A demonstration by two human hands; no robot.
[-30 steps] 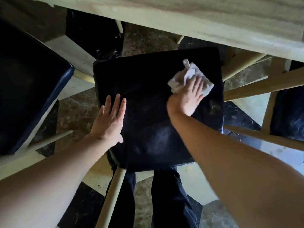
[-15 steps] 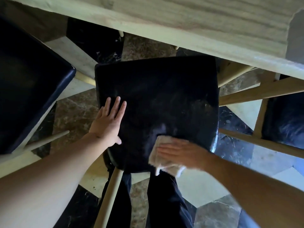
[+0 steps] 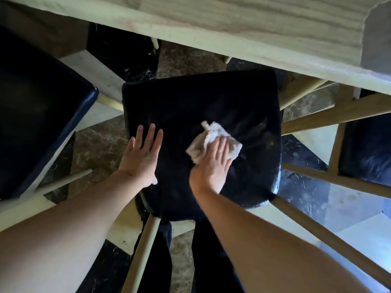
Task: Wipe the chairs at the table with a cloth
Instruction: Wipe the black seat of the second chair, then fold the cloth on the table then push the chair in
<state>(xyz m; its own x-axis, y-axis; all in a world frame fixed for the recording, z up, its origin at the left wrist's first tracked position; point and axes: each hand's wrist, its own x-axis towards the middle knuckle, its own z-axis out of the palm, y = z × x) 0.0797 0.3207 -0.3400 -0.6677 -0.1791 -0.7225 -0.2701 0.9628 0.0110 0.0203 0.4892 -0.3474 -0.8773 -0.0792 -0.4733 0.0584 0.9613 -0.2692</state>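
A chair with a black padded seat and pale wooden legs stands below me, half under the table. My right hand presses a crumpled white cloth flat on the middle of the seat, fingers spread over it. My left hand lies flat and open on the seat's left edge, holding nothing.
The pale wooden table runs across the top. A second black-seated chair stands at the left and a third at the right, with wooden rails between. My dark-trousered legs stand on a marble-patterned floor.
My right hand swept the cloth from the seat's far right corner to its near edge, then back up to the middle. My left hand stayed on the left edge.
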